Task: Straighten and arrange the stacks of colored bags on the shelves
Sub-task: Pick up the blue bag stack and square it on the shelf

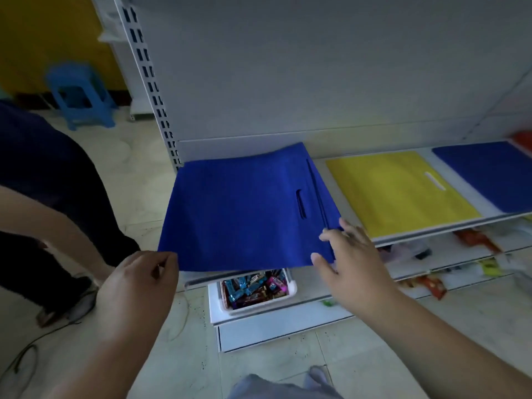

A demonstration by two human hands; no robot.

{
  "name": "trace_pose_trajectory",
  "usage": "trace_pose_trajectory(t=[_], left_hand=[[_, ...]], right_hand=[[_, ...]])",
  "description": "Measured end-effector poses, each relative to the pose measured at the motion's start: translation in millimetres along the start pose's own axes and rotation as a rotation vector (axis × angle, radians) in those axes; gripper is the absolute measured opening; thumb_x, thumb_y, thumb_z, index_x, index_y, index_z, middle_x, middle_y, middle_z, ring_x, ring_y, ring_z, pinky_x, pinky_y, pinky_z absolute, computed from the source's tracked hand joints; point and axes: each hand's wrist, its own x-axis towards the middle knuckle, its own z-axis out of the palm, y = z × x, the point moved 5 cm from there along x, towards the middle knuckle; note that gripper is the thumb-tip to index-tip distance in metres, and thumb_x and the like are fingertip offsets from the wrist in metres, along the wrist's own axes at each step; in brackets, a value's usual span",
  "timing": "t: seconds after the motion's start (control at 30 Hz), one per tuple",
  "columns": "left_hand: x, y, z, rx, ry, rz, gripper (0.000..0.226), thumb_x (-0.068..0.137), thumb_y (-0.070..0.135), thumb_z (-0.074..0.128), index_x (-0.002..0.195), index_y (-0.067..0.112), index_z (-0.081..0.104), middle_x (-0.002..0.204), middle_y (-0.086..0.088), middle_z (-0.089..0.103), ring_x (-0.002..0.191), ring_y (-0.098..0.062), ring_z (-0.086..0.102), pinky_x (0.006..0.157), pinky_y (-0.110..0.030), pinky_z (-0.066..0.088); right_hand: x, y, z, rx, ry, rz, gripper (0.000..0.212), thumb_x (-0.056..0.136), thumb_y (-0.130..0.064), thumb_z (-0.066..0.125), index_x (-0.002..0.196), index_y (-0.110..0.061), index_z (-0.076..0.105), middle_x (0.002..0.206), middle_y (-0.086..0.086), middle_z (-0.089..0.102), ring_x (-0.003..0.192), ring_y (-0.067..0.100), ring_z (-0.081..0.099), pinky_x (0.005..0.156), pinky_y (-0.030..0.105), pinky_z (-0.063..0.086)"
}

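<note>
1. Blue bag (244, 208) lies at the left end of the shelf (431, 229); its near edge overhangs the shelf front, toward the person.
2. Left hand (141, 280) pinches the near-left corner, fingers curled on the fabric; right hand (345, 254) has fingers straight, touching the near-right corner, no pinch visible.
3. Handle slot runs front to back near the right edge; the bag looks skewed against the yellow bags (400, 191) just beside it.
4. Likely move: push back and square up; both hands are at the near edge, so the travel runs away from the grip.
</note>
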Motion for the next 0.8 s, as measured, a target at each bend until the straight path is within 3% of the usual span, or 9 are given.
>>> trace_pose_trajectory(t=[0.07, 0.13, 0.27, 0.33, 0.43, 0.53, 0.63, 0.7, 0.8], left_hand=[[-2.4, -4.5, -3.5, -0.09, -0.041, -0.065, 0.01, 0.089, 0.026, 0.064, 0.083, 0.032, 0.069, 0.073, 0.02, 0.06, 0.066, -0.008, 0.056, 0.056, -0.025, 0.04], [3.4, -8.7, -0.7, -0.168, -0.102, -0.113, 0.008, 0.089, 0.027, 0.065, 0.093, 0.034, 0.066, 0.078, 0.022, 0.06, 0.069, -0.005, 0.057, 0.058, -0.026, 0.044], [24.9, -15.0, 15.4, -0.289, -0.406, -0.195, 0.026, 0.087, 0.016, 0.067, 0.104, 0.036, 0.063, 0.094, 0.013, 0.065, 0.072, -0.013, 0.065, 0.066, -0.033, 0.054], [29.9, -17.4, 15.5, -0.224, -0.535, -0.171, 0.028, 0.087, 0.014, 0.066, 0.099, 0.04, 0.064, 0.096, 0.008, 0.067, 0.072, -0.019, 0.067, 0.068, -0.037, 0.055], [24.5, -22.1, 9.5, -0.267, -0.625, -0.191, 0.027, 0.091, 0.01, 0.062, 0.091, 0.036, 0.069, 0.094, 0.003, 0.068, 0.072, -0.023, 0.065, 0.06, -0.032, 0.05], [10.5, -14.5, 0.7, -0.241, -0.533, -0.155, 0.027, 0.094, 0.013, 0.058, 0.087, 0.037, 0.068, 0.091, 0.007, 0.068, 0.073, -0.018, 0.063, 0.06, -0.031, 0.048], [-11.6, 9.4, -5.2, -0.209, -0.377, -0.116, 0.029, 0.096, 0.021, 0.054, 0.091, 0.048, 0.062, 0.087, 0.015, 0.065, 0.072, -0.013, 0.061, 0.064, -0.034, 0.051], [-28.7, 31.1, -3.6, -0.213, -0.311, -0.097, 0.029, 0.097, 0.025, 0.052, 0.098, 0.053, 0.058, 0.08, 0.013, 0.066, 0.065, -0.016, 0.062, 0.059, -0.037, 0.053], [-50.5, 74.9, 6.1, -0.229, -0.237, -0.057, 0.031, 0.097, 0.026, 0.051, 0.105, 0.056, 0.057, 0.08, 0.018, 0.065, 0.064, -0.011, 0.061, 0.055, -0.035, 0.05]], right_hand=[[-6.3, 0.2, -2.4, 0.049, 0.125, 0.024, 0.036, 0.09, -0.036, 0.063, 0.118, -0.013, 0.061, 0.108, 0.005, 0.067, 0.131, 0.023, 0.043, 0.097, 0.035, 0.039], [-3.4, 3.8, -1.8, 0.146, 0.168, 0.145, 0.036, 0.087, -0.035, 0.067, 0.117, -0.015, 0.06, 0.11, 0.002, 0.061, 0.106, 0.02, 0.055, 0.083, 0.031, 0.044], [12.6, 10.1, 11.2, 0.529, -0.044, 0.4, 0.038, 0.086, -0.024, 0.07, 0.118, -0.031, 0.051, 0.108, -0.004, 0.06, 0.08, 0.018, 0.065, 0.077, 0.039, 0.054], [18.7, 4.9, 9.4, 0.681, -0.167, 0.354, 0.04, 0.088, -0.015, 0.067, 0.118, -0.035, 0.051, 0.103, -0.004, 0.065, 0.064, 0.017, 0.067, 0.065, 0.036, 0.056], [17.5, -0.7, 4.0, 0.621, -0.364, 0.224, 0.038, 0.096, -0.015, 0.06, 0.128, -0.035, 0.053, 0.076, -0.016, 0.063, 0.049, 0.015, 0.059, 0.051, 0.023, 0.047], [12.7, 8.8, -2.9, 0.505, -0.321, 0.154, 0.044, 0.101, -0.026, 0.052, 0.138, -0.047, 0.046, 0.06, -0.012, 0.054, 0.046, 0.015, 0.059, 0.06, 0.038, 0.057], [4.7, 27.5, -15.5, 0.444, -0.212, 0.078, 0.045, 0.102, -0.033, 0.045, 0.137, -0.06, 0.035, 0.05, -0.015, 0.053, 0.052, 0.014, 0.063, 0.051, 0.02, 0.049], [-0.9, 48.7, -26.9, 0.437, -0.133, 0.053, 0.046, 0.102, -0.036, 0.044, 0.138, -0.061, 0.032, 0.054, -0.008, 0.057, 0.052, 0.014, 0.064, 0.051, 0.017, 0.047], [-11.6, 94.6, -40.8, 0.44, -0.023, 0.018, 0.047, 0.1, -0.038, 0.044, 0.137, -0.065, 0.031, 0.06, 0.002, 0.058, 0.053, 0.021, 0.058, 0.06, 0.034, 0.055]])
